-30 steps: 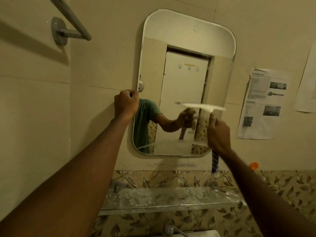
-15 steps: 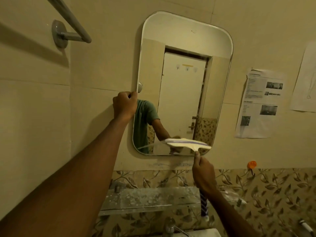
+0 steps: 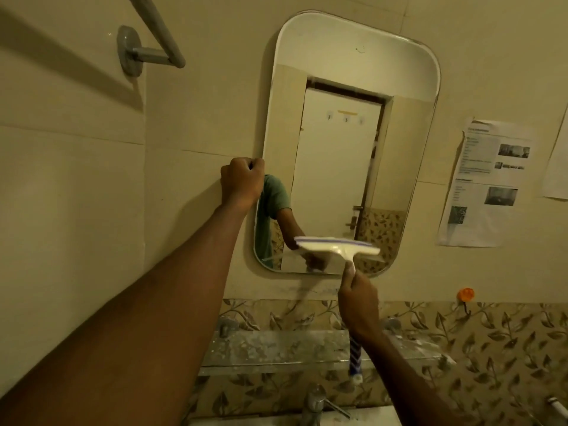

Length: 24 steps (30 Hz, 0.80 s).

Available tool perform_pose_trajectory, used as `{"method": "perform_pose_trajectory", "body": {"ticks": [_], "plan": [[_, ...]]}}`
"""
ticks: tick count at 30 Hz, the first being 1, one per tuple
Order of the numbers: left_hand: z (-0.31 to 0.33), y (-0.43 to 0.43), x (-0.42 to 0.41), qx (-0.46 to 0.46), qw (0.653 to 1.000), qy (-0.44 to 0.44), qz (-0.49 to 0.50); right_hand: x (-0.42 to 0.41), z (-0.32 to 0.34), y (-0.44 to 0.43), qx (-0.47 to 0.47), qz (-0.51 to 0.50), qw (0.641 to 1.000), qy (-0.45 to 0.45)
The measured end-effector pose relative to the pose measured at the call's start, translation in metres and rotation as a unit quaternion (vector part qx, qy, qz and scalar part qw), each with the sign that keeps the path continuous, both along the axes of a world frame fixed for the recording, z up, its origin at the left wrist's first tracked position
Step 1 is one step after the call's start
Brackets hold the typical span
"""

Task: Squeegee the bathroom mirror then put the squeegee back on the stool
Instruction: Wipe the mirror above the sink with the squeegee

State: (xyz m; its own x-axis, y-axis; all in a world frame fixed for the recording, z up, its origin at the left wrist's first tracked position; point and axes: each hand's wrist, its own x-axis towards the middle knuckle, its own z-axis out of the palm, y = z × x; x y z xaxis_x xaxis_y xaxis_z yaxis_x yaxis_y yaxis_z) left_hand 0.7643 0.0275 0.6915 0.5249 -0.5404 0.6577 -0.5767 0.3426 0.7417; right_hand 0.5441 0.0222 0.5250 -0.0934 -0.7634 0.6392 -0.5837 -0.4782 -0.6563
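Observation:
A tall mirror (image 3: 399, 142) with rounded corners hangs on the beige wall. My left hand (image 3: 242, 181) is closed on its left edge, about halfway up. My right hand (image 3: 359, 302) grips the handle of a white squeegee (image 3: 335, 245). The blade, with a blue strip, lies across the lower part of the glass just above the bottom edge. The blue-and-white end of the handle sticks out below my wrist. The stool is out of sight.
A dusty glass shelf (image 3: 276, 348) runs under the mirror, with a tap (image 3: 316, 401) below it. A grey towel rail (image 3: 147, 35) is at the upper left. Printed sheets (image 3: 485, 182) hang right of the mirror, and an orange hook (image 3: 465, 295) below them.
My right hand has drawn the squeegee down the glass from mid-height to near the bottom edge. My left hand has stayed on the mirror's left edge.

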Motion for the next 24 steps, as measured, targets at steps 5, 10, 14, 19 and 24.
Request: {"method": "perform_pose_trajectory", "body": {"ticks": [5,10,14,19,24], "plan": [[-0.003,0.001,-0.003,0.001,1.000,0.009,0.001,-0.031,0.026,-0.010,-0.003,-0.008,0.998,-0.054],[-0.010,-0.006,-0.002,-0.010,1.000,0.013,0.000,-0.054,0.040,-0.031,0.034,-0.068,0.984,-0.162],[-0.014,-0.010,-0.001,-0.016,1.000,0.007,-0.002,-0.018,-0.025,-0.015,0.109,-0.050,0.965,-0.231],[-0.011,-0.004,0.002,-0.013,1.000,0.002,-0.015,-0.002,-0.037,0.006,0.063,-0.048,0.981,-0.177],[-0.010,-0.004,0.004,-0.008,1.000,0.002,-0.016,0.011,-0.007,0.025,-0.050,0.059,0.992,0.099]]}}
